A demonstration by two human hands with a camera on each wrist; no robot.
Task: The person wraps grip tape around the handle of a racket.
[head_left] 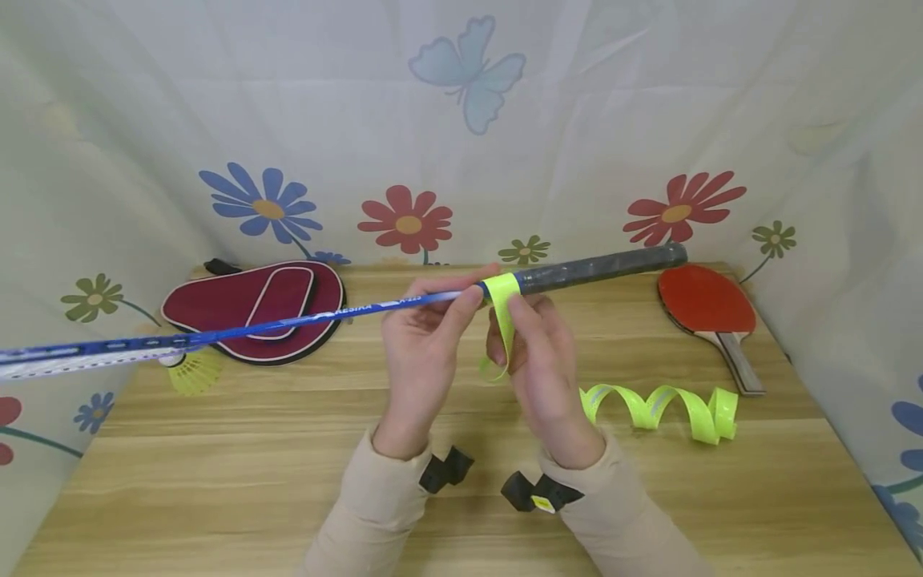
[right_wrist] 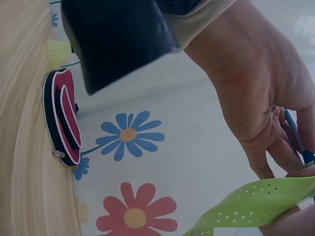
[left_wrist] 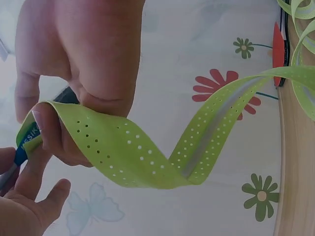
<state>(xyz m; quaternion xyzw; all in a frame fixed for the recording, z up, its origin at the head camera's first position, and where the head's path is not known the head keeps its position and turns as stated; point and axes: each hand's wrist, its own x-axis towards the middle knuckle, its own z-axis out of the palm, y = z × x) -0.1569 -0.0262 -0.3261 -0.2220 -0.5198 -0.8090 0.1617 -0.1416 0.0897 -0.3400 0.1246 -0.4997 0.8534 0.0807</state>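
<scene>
A blue badminton racket [head_left: 382, 306] spans the head view, its dark grey handle [head_left: 602, 268] pointing up to the right. My left hand [head_left: 421, 353] pinches the shaft just below the handle. Bright yellow-green perforated grip tape [head_left: 502, 288] is wrapped around the handle's lower end. My right hand [head_left: 544, 361] pinches the tape there, thumb on top. In the left wrist view the tape [left_wrist: 133, 152] hangs from the right hand [left_wrist: 93, 54] in a twisted loop, with the left hand [left_wrist: 22, 211] below. The right wrist view has the left hand [right_wrist: 256, 83] beside the tape [right_wrist: 251, 204].
Coiled tape [head_left: 667, 409] trails over the wooden table [head_left: 252, 481] at right. Behind it lies a red table tennis bat [head_left: 707, 300]. A maroon bat case [head_left: 216, 300] and a yellow shuttlecock [head_left: 195, 373] lie at left. A flowered curtain [head_left: 324, 120] encloses the table.
</scene>
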